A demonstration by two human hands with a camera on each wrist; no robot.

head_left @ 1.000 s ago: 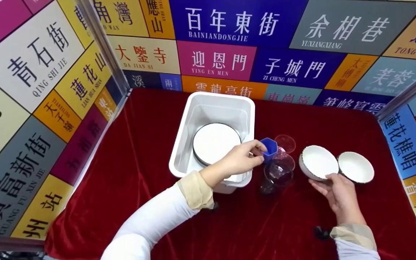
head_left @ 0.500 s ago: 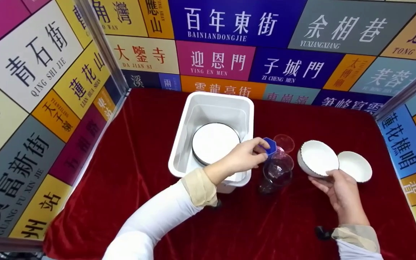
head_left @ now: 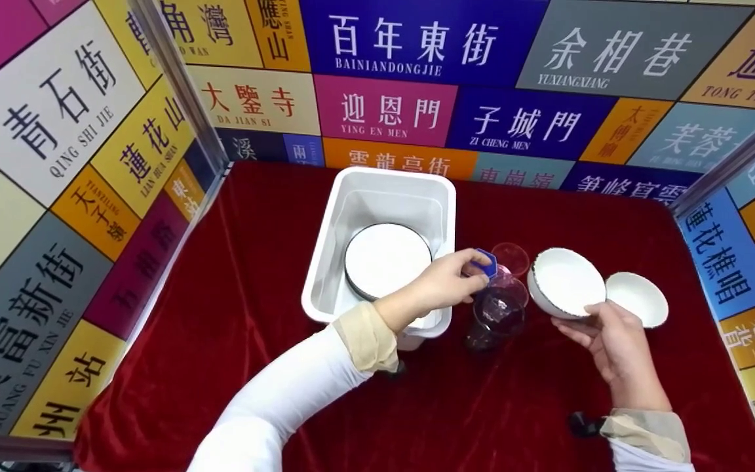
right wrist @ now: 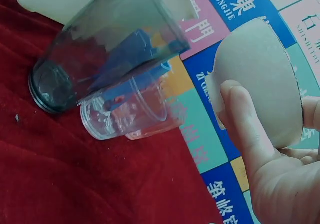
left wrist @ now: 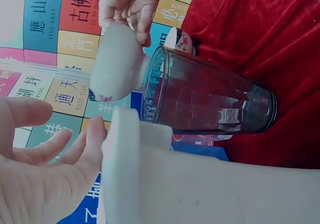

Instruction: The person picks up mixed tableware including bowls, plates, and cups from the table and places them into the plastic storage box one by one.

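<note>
Head view: white bowl (head_left: 567, 282), aloft beside tall glass (head_left: 499, 318), is pinched by right hand (head_left: 617, 347), best carried clear of that glass; left hand (head_left: 446, 282), fingers loosely parted, hovers near white tub (head_left: 390, 204).

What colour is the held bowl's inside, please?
The held bowl is white inside; the head view shows it best.
</note>
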